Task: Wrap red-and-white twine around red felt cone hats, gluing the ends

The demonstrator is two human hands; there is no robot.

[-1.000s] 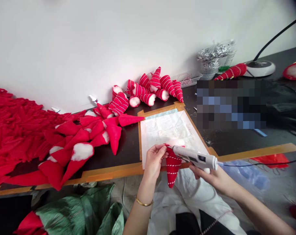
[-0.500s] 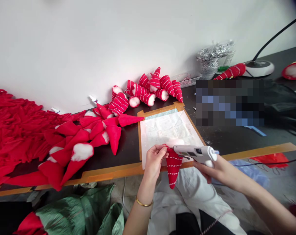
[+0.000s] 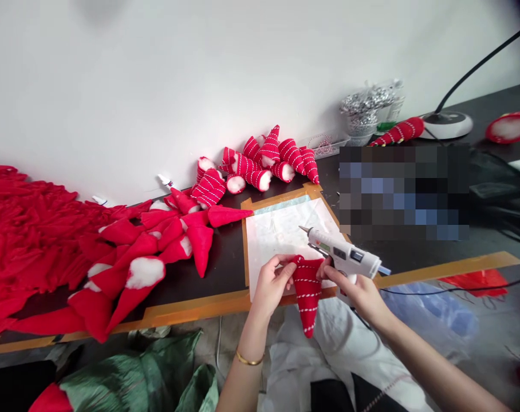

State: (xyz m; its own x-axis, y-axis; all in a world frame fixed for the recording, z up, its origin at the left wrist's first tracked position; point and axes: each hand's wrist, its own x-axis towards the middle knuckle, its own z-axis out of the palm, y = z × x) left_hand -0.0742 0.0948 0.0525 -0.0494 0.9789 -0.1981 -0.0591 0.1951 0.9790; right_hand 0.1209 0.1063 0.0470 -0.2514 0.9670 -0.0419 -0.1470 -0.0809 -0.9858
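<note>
My left hand (image 3: 271,284) pinches the top edge of a red felt cone (image 3: 308,294) stitched with white zigzag lines, its tip hanging down. My right hand (image 3: 357,292) grips a white hot glue gun (image 3: 343,254), and its fingertips touch the cone's upper right edge. The gun's thin metal nozzle (image 3: 303,229) points up and left over a white paper sheet (image 3: 281,240), well above the cone. The cone's opening is turned away from me and its inside is hidden.
Striped red cones (image 3: 260,163) lie heaped by the wall, and plain cones with white stuffing (image 3: 157,243) lie beside a mass of red fabric (image 3: 28,229). Orange tape (image 3: 191,306) edges the dark table. Green fabric (image 3: 131,377) lies below. Silver tinsel (image 3: 363,106) stands at the back.
The glue gun has risen and tilted, its nozzle swinging from the cone's top toward the upper left. My right fingers have moved onto the cone, and the cone sits slightly higher.
</note>
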